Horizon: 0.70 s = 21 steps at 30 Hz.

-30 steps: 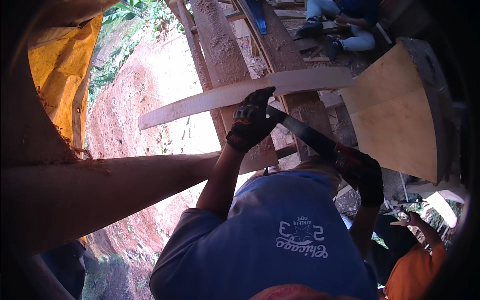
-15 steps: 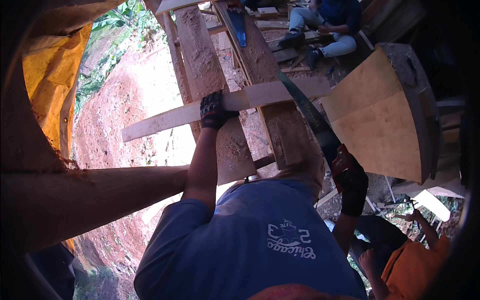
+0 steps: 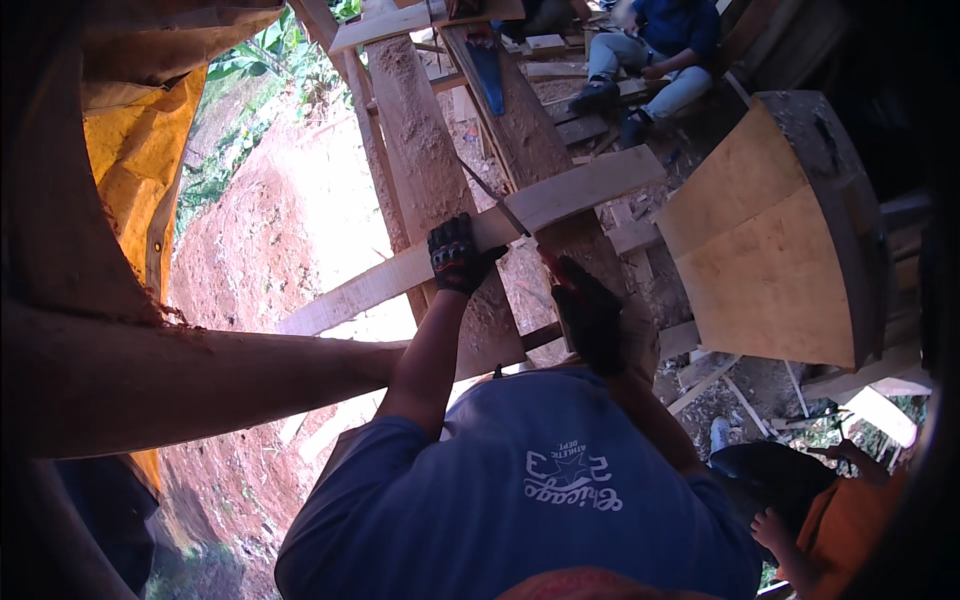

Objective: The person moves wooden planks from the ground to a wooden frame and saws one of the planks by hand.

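Note:
A long pale wooden board [image 3: 590,187] lies crosswise over two sawdust-covered planks. My left hand [image 3: 460,257], in a black glove, presses down on the board and grips it, thumb pointing right. In my right hand [image 3: 590,315], also black-gloved, is a handsaw [image 3: 492,194] held by its red handle. Its blade shows nearly edge-on and crosses the board just right of my left hand. Whether the teeth are in the wood I cannot tell. The two supporting planks, left [image 3: 425,150] and right [image 3: 530,135], run away from me.
A second handsaw [image 3: 487,80] with a blue blade lies on the right plank. Another person's hand rests by a board [image 3: 385,25] at the far end. Someone in jeans [image 3: 680,90] sits far right; a person in orange [image 3: 850,520] is near right. A log [image 3: 200,380] and large wooden panel [image 3: 765,235] flank me.
My right hand has swung left and inward, bringing the saw from the right side onto the board beside my left hand. The view has shifted slightly; another board and hand show at the far end.

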### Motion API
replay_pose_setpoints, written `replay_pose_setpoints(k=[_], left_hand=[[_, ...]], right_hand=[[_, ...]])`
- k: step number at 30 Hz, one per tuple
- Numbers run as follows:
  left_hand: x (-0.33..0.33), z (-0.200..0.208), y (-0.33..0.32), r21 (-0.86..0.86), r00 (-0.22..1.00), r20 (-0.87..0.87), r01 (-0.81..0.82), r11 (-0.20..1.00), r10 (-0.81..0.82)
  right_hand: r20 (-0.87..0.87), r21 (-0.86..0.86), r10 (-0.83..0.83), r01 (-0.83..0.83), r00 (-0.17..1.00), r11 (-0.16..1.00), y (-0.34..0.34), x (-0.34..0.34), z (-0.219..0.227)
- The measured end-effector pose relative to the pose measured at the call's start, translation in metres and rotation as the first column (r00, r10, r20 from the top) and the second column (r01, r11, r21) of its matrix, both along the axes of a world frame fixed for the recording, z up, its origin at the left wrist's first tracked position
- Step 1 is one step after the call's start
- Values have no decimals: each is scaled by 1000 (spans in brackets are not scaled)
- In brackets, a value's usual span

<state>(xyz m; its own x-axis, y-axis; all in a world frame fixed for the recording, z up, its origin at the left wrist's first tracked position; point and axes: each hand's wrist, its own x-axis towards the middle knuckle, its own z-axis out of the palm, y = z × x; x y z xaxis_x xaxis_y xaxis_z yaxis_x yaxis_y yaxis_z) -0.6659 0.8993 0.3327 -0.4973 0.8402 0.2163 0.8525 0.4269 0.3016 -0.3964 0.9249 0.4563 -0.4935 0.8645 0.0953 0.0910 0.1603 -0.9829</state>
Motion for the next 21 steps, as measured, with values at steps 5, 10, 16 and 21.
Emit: replay_pose_setpoints(k=[5, 10, 16, 21], left_hand=[[6, -10, 6, 68, 996, -69, -50, 996, 55], [2, -16, 11, 72, 996, -60, -64, 995, 68], [5, -15, 12, 54, 998, -29, -57, 997, 58], [3, -20, 9, 33, 997, -49, -64, 997, 66]], right_hand=[[20, -12, -8, 9, 1000, 1000, -5, -10, -25], [140, 122, -28, 11, 990, 993, -7, -4, -29], [190, 155, -38, 8, 981, 988, -2, 11, -51], [158, 165, -55, 29, 986, 986, -4, 18, -59]])
